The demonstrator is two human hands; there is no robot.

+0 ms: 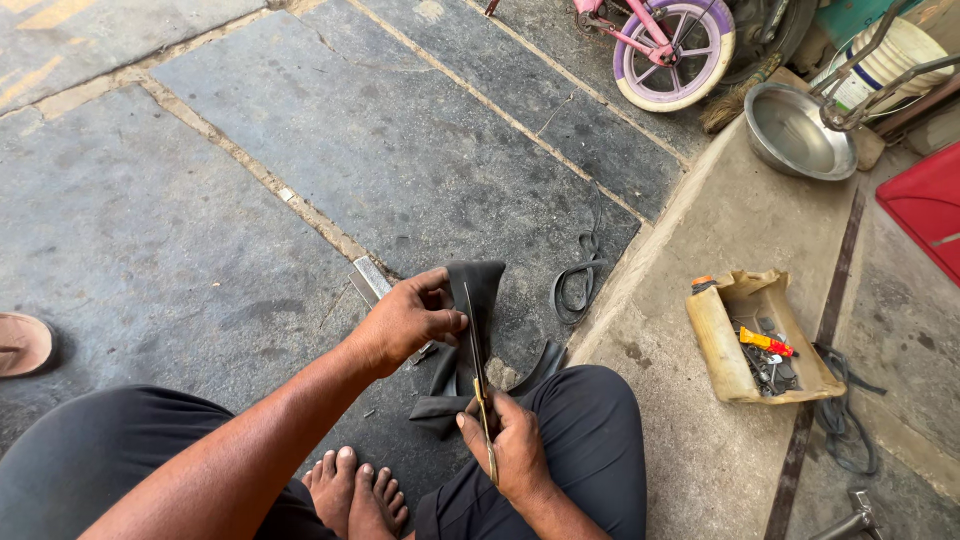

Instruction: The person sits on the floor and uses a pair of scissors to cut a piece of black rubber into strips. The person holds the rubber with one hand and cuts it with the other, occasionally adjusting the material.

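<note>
Hands are seen from above, with the person seated low on the stone floor (250, 190), knees spread and bare feet (355, 490) together between them. The left hand (405, 320) is reached forward from a long, extended forearm, and its grip is closed on the upper part of a black rubber tube piece (473, 295), with the thumb pressed on the side of the folded strip. The strip is held upright near the middle of the view, just beyond the right knee. The right hand (515, 445) is kept close to the body, resting by the right thigh, its grip closed around the handles of a pair of scissors (485, 420), whose thin blades are raised along the rubber. More black rubber scraps (545, 362) lie on the floor beneath the hands, and a looped strip (578, 285) lies to the right.

On the raised concrete ledge (700, 230) at the right, a shallow yellowish tray (712, 335) is set, holding small dark parts and a red and yellow tube (765, 343). Farther away, a round steel bowl (795, 132) is placed, with a pink child's bicycle (665, 45) beyond it and a red panel (925, 205) at the far right edge. A sandal (22, 343) is visible at the left edge.
</note>
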